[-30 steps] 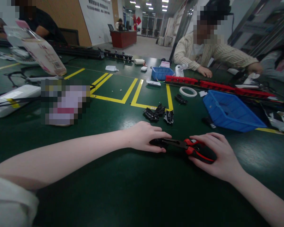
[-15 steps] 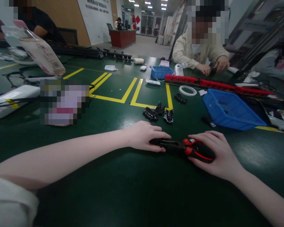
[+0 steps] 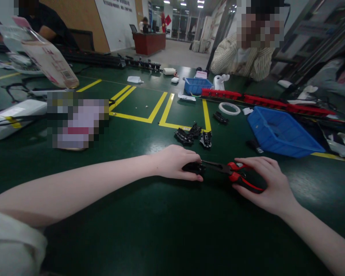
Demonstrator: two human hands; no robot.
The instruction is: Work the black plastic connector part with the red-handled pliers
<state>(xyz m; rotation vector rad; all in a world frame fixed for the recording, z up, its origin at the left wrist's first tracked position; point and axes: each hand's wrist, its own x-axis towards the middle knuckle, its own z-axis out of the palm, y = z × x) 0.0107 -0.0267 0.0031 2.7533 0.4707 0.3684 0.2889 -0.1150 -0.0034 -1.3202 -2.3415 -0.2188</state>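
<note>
My right hand [image 3: 267, 184] is closed around the red and black handles of a pair of long-nose pliers [image 3: 232, 170]. Their jaws point left, and the tips reach the fingers of my left hand [image 3: 179, 163]. Between its thumb and fingers that hand grips a small black plastic part [image 3: 194, 168], mostly covered by the fingers. Whether the jaws touch the part I cannot tell. Just beyond lie several similar black parts [image 3: 184, 136] in a loose cluster, and a single black part [image 3: 220, 118] sits apart to the right.
On the green table [image 3: 149, 230], a blue bin [image 3: 284, 132] stands right, near a roll of white tape [image 3: 229, 109] and a long red strip [image 3: 264, 102]. Left are a phone [image 3: 83, 122], a white box [image 3: 17, 115] and a tilted bottle [image 3: 50, 63]. Across sits a person [image 3: 241, 57].
The pliers and my right hand have shifted slightly right, so the jaws reach less far past my left fingers. More of the black part shows. The person opposite has raised their hands.
</note>
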